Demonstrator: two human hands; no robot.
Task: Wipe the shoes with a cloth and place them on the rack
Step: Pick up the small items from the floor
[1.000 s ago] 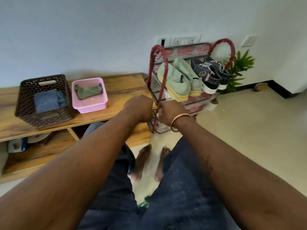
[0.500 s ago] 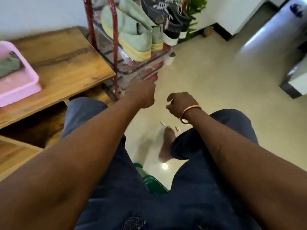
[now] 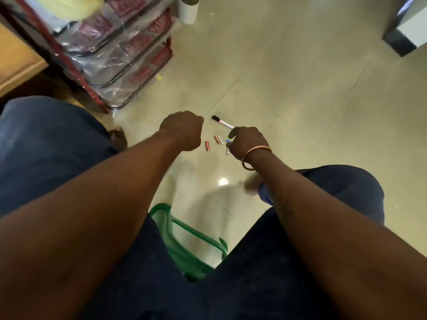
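The shoe rack (image 3: 129, 72), a red frame with plastic-wrapped shelves, stands at the upper left; only its lower tiers show. A pale yellow shoe sole (image 3: 69, 5) peeks in at the top edge. No cloth is in view. My left hand (image 3: 182, 130) hovers over the floor right of the rack's foot, its fingers curled under with nothing visible in them. My right hand (image 3: 247, 142), with a copper bangle on the wrist, hangs loosely curled just above the floor and holds nothing.
A black-capped marker (image 3: 223, 122) and several small batteries (image 3: 218, 139) lie on the tiles between my hands. A green stool (image 3: 184, 239) is under me. A wooden bench (image 3: 16, 58) is at the left, a white pot (image 3: 188, 10) at the top, and dark-based furniture (image 3: 402, 40) at the top right.
My view has tipped down from the rack and bench to the floor. Both hands have left the rack's red frame and dropped toward the floor items.
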